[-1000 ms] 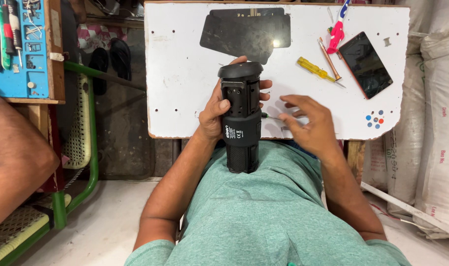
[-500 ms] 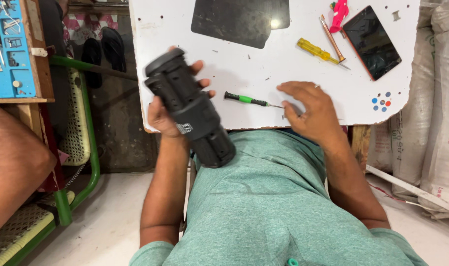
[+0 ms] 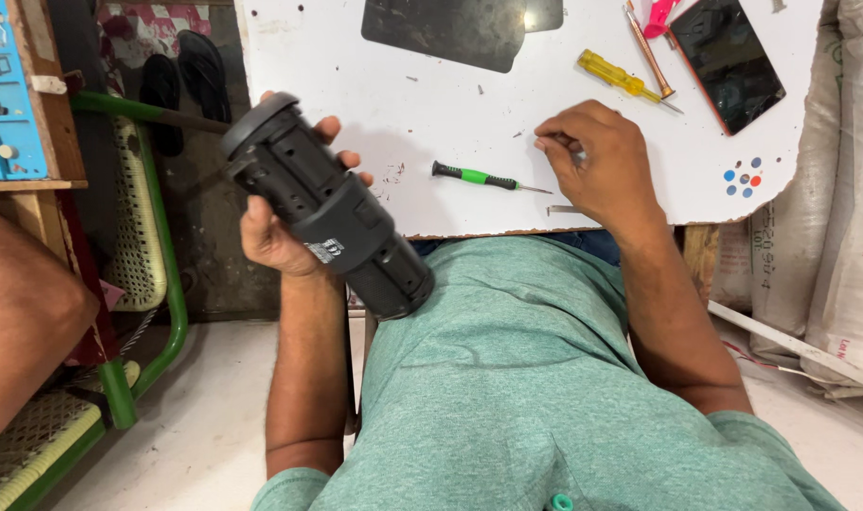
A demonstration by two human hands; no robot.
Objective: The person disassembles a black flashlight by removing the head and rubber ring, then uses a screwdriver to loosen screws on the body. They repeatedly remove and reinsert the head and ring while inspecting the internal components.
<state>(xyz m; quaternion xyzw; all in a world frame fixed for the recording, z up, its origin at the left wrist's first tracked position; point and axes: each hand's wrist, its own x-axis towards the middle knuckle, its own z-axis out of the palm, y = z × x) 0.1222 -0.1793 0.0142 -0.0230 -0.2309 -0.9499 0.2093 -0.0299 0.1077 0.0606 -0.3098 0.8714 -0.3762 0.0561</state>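
Fingers of the left hand (image 3: 278,227) clasp a black cylindrical plastic speaker (image 3: 325,206) tilted off the white table's (image 3: 355,85) edge, while the right hand (image 3: 597,161) pinches something tiny beside the green-handled black screwdriver (image 3: 483,177), so disassembly looks underway, casing unopened
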